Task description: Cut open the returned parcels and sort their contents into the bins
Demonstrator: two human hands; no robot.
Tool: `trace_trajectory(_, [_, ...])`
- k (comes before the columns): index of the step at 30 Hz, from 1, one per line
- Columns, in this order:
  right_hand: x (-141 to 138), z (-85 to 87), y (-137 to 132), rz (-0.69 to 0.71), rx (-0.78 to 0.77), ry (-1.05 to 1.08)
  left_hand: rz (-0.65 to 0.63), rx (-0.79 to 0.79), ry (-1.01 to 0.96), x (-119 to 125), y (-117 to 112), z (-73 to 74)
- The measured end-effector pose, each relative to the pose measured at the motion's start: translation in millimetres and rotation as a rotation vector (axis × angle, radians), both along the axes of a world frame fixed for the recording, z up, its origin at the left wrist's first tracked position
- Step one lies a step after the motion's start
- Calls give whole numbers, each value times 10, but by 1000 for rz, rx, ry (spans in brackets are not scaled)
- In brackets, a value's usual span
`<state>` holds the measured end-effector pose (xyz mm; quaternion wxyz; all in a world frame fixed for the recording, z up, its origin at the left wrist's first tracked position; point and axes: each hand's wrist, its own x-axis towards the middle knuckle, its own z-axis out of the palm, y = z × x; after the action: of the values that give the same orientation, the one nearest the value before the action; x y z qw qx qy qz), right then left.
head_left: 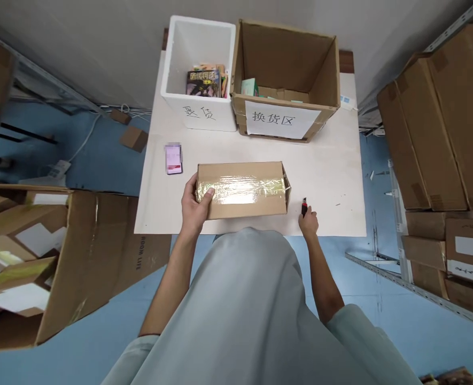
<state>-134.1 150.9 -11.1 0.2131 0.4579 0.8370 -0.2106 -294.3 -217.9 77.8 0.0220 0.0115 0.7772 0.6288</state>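
Note:
A taped cardboard parcel [244,190] lies flat near the front edge of the white table [328,171]. My left hand [194,206] grips the parcel's left end, thumb over the shiny tape. My right hand [309,222] rests at the table's front edge, fingers closed on a small red and black cutter [304,206] just right of the parcel.
At the back stand a white foam box [198,101] with books inside and an open brown carton [288,80] with a paper label. A pink phone [173,159] lies left of the parcel. Cardboard boxes are stacked on shelving [432,139] at right; open cartons [60,256] sit at left.

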Motion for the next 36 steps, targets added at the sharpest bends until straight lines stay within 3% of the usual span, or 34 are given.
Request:
trace_trajectory(3, [-15, 276, -10, 35, -4, 198, 2, 19, -19, 3, 9, 38])
trace_trajectory(7, [-180, 823, -198, 72, -64, 748, -9, 43, -37, 16, 107, 122])
trace_trajectory(10, [-368, 1120, -350, 135, -29, 845, -3, 61, -35, 74, 315, 240])
trace_trajectory(12, [-471, 1163, -342, 151, 6, 856, -30, 93, -31, 135, 491, 352])
trace_trajectory(15, [-510, 1036, -117, 112, 21, 920, -124, 168, -44, 181, 688, 489])
trace_trajectory(18, [-430, 853, 239, 28, 12, 973, -91, 192, -46, 105, 695, 407])
trace_trajectory(21, [-330, 725, 542, -25, -16, 967, 96, 137, -115, -16, 563, 46])
trace_trajectory(24, [-255, 635, 733, -69, -18, 965, 276, 37, -455, -18, 473, -378])
trace_trajectory(26, [-212, 575, 822, -97, -8, 969, 229, 60, -625, 67, 480, -573])
trace_trajectory(28, [-172, 509, 904, -122, -13, 982, 101, 179, -689, 179, 518, -672])
trace_trajectory(31, [-138, 397, 1008, -160, -36, 998, 14, 319, -690, 285, 554, -689])
trace_trajectory(36, [-236, 146, 908, -155, -50, 941, 40, 253, -575, 206, 388, -543])
